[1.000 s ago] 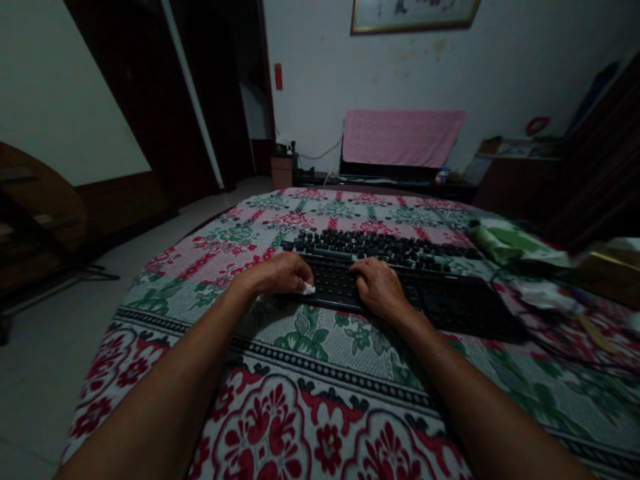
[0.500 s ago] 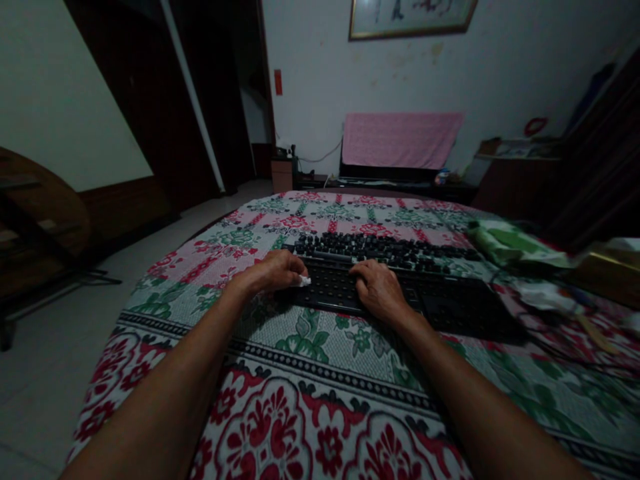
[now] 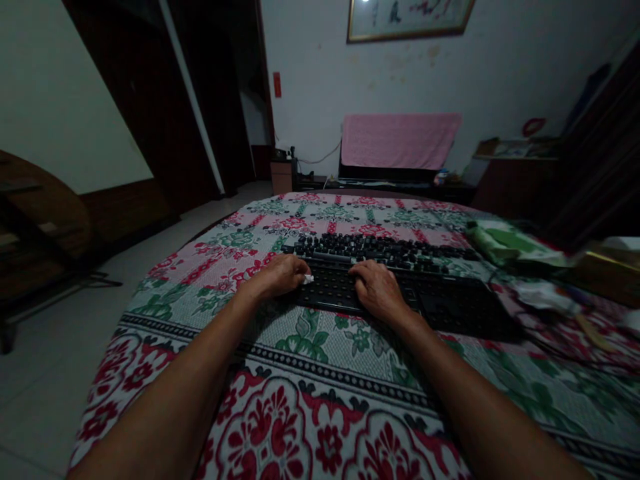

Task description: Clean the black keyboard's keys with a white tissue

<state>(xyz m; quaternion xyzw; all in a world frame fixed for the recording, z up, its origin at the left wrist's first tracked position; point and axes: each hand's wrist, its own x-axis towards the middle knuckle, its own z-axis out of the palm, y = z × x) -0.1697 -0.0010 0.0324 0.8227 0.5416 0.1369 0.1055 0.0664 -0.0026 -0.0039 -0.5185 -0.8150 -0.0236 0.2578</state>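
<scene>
A black keyboard (image 3: 333,300) with its keycaps off lies flat on the patterned tablecloth, bare round key posts showing. My left hand (image 3: 284,275) is over its left end, fingers pinched round a small white tissue (image 3: 309,279) that touches the key area. On the middle of the keyboard lies my right hand (image 3: 380,288), its fingers bent down and closed against it; the undersides of the fingers are hidden. Just behind the keyboard, a long heap of loose black keycaps (image 3: 390,248) is spread out, with a longer bar-shaped keycap (image 3: 324,256) at its near side.
To the right lie a green and white packet (image 3: 510,243), crumpled white material (image 3: 545,295), dark cables and a brown box (image 3: 610,270). The tablecloth (image 3: 305,337) covers the whole surface. A pink towel (image 3: 400,140) hangs over something dark by the far wall.
My left hand has shifted slightly to the right with the tissue over the keyboard's left end. My right hand stays nearly in place.
</scene>
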